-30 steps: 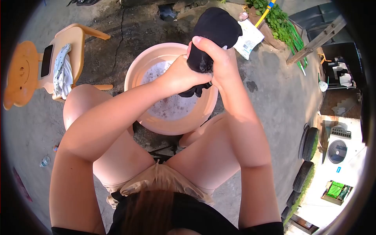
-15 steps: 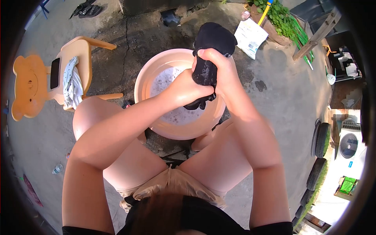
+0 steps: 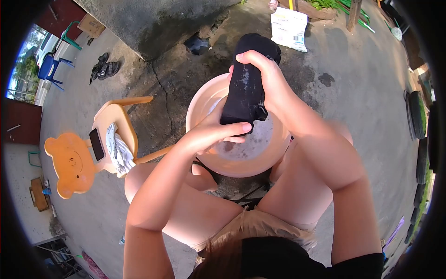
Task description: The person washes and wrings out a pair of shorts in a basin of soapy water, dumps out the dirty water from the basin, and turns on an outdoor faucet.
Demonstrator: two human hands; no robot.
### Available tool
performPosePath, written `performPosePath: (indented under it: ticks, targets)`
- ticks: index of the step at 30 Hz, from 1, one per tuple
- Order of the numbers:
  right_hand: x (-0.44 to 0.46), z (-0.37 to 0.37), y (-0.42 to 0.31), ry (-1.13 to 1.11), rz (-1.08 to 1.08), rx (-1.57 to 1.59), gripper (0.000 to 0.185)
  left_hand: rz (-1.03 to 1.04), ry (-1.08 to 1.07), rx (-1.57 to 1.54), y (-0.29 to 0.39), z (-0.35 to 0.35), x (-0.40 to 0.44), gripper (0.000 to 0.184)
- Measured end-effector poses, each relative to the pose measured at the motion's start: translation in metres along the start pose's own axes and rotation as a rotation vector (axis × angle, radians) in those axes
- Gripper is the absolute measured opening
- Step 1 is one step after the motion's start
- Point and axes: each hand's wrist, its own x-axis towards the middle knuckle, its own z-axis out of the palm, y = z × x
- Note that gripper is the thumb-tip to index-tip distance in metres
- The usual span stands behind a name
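A bundle of wet black cloth (image 3: pixel 245 88) with a few suds on it is held over a peach-coloured basin (image 3: pixel 197 104). My left hand (image 3: pixel 213 128) grips its lower end, thumb across the front. Around the upper right side of the cloth, my right hand (image 3: pixel 265 74) is wrapped, its thumb near the top. Foamy water (image 3: pixel 251 146) shows in the basin below the cloth. Part of the fingers of both hands is hidden behind the bundle.
On the left stands a small chair (image 3: pixel 69 162) with a bear-face back, bearing a phone (image 3: pixel 97 144) and a white cloth (image 3: pixel 118 151). Black sandals (image 3: pixel 109 69) lie at the upper left. A white packet (image 3: pixel 289 30) is beyond the basin; tyres (image 3: pixel 418 114) line the right.
The view has swung, so the basin and chair appear lower and further right. The black bundle looks longer, and my left hand has shifted to its lower end with the thumb extended.
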Motion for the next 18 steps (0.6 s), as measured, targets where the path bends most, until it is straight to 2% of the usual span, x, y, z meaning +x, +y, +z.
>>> performPosePath:
  ticks: [1, 4, 5, 7, 13, 18]
  targets:
    - [0.001, 0.000, 0.000, 0.003, 0.004, 0.012, 0.019, -0.018, -0.021, -0.026, -0.001, 0.001, 0.000, 0.093]
    - [0.005, -0.002, 0.006, 0.013, 0.023, 0.051, 0.021, -0.030, 0.022, -0.142, 0.004, 0.009, -0.002, 0.081]
    - [0.006, -0.003, 0.009, 0.022, 0.014, 0.049, 0.021, -0.036, 0.008, -0.161, 0.002, 0.007, 0.001, 0.069]
    - [0.010, -0.002, 0.012, 0.037, -0.007, 0.044, 0.021, -0.067, 0.038, -0.191, 0.000, 0.010, 0.007, 0.060]
    - [0.019, -0.001, 0.018, 0.067, -0.050, 0.091, 0.020, 0.030, 0.072, -0.273, -0.003, 0.018, 0.021, 0.052]
    - [0.026, -0.002, 0.019, 0.098, -0.077, 0.093, 0.019, 0.025, 0.078, -0.374, -0.009, 0.015, 0.033, 0.035]
